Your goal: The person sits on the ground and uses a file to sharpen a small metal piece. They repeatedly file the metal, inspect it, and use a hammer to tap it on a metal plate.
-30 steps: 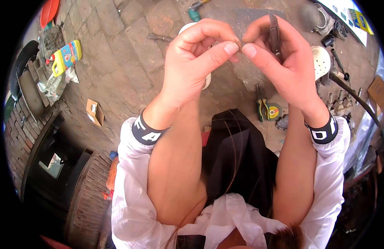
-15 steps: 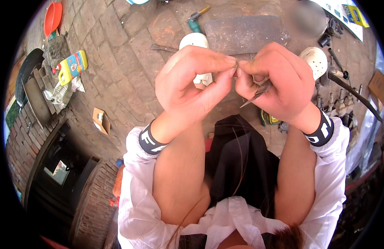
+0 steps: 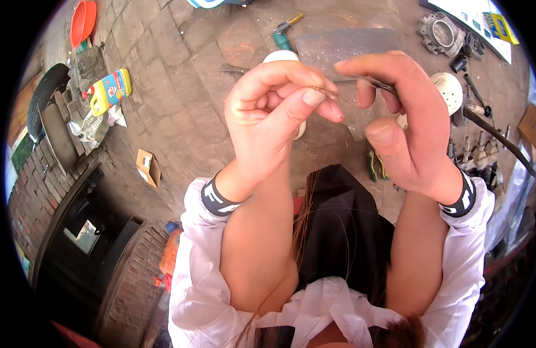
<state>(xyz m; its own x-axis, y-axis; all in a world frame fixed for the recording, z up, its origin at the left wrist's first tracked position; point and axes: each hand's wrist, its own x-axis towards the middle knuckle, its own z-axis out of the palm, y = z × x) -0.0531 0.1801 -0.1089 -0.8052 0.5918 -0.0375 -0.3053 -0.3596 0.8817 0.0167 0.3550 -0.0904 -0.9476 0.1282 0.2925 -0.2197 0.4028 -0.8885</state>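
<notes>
My left hand [image 3: 273, 110] pinches a small, thin brownish strip [image 3: 324, 91] between thumb and forefinger, its other fingers loosely curled. What the strip is made of is too small to tell. Just to its right, apart from the strip, is my right hand [image 3: 410, 116], its thumb spread away from the bent fingers. A thin dark metal blade [image 3: 386, 86] is tucked between those fingers, mostly hidden by them. Both hands are raised above my knees and the dark cloth [image 3: 343, 220] between my legs.
A dark flat plate [image 3: 343, 46] lies on the brick floor beyond my hands, near a green-handled torch-like tool [image 3: 282, 37]. Rightward are a round metal housing [image 3: 439, 33], a long dark bar [image 3: 494, 136] and pliers [image 3: 377, 165]. A yellow jug [image 3: 110, 91] and small carton [image 3: 148, 167] are left.
My hands have parted, fingertips no longer together. The right thumb has opened away, and the blade that pointed down-left now shows between the right fingers. The brownish strip shows in the left pinch.
</notes>
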